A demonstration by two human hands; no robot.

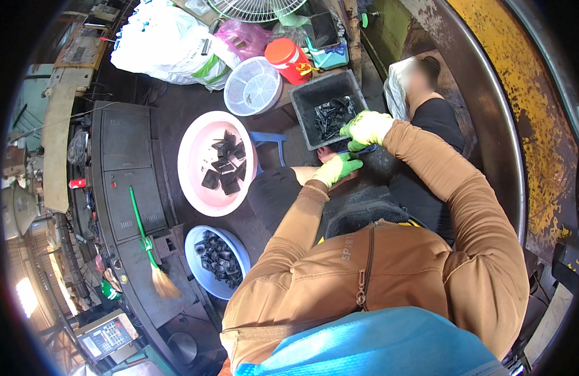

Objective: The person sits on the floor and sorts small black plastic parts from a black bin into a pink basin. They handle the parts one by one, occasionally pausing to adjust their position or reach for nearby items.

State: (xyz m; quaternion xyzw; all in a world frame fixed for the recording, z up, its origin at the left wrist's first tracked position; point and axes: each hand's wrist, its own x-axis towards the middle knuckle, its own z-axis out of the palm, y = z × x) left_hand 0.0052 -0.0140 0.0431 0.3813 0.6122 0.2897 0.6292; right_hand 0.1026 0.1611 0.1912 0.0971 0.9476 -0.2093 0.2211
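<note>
Bright blue, shiny fabric lay nearest the camera, over the lower front of a brown zipped jacket. Beyond it, the right hand, in a pale yellow-green glove, reached over the near rim of a dark grey rectangular plastic crate, its fingers bent and close together. The left hand, gloved alike, was just outside that rim, its fingers narrowly spaced; I could not tell whether either held anything. Small, glossy black pieces lay inside the crate, whose raised walls presumably kept them from scattering. It stood well within arm's reach, probably to spare stretching. Angular black pieces lay in a round pink plastic basin, and more black pieces filled a round light-blue plastic tub, perhaps to keep the batches apart.
</note>
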